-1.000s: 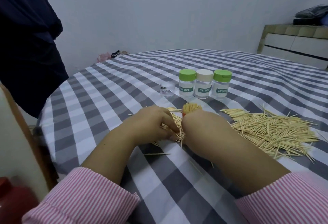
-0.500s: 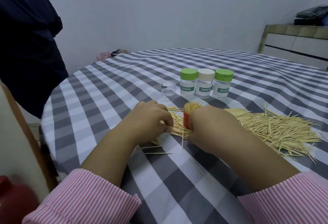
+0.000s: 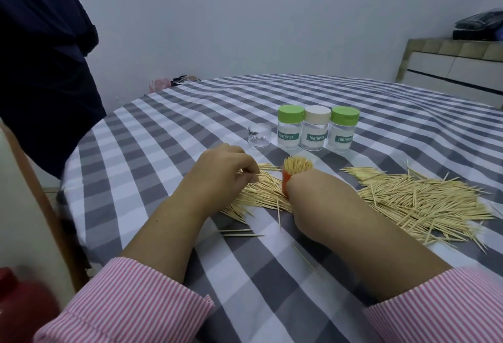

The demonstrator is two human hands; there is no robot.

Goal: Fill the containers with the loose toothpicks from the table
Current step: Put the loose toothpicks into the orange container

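Note:
My right hand (image 3: 313,195) grips an orange container (image 3: 285,183) packed with upright toothpicks (image 3: 297,165); the hand hides most of the container. My left hand (image 3: 226,171) pinches a few toothpicks just left of the container, over a small pile of toothpicks (image 3: 258,195). A larger loose pile (image 3: 419,201) lies to the right on the checked tablecloth (image 3: 163,152). Three capped jars labelled TOOTHPICK stand behind: green-lidded (image 3: 290,131), cream-lidded (image 3: 315,131), green-lidded (image 3: 343,131).
A clear open cup (image 3: 260,135) stands left of the jars. A few stray toothpicks (image 3: 239,232) lie near my left forearm. A dark garment (image 3: 40,57) hangs at the left; a chair back (image 3: 35,193) is by the table's edge. A cabinet (image 3: 451,68) stands at the far right.
My left hand has lifted slightly off the small pile with a few toothpicks pinched. My right hand has shifted a little right, showing the orange container's side.

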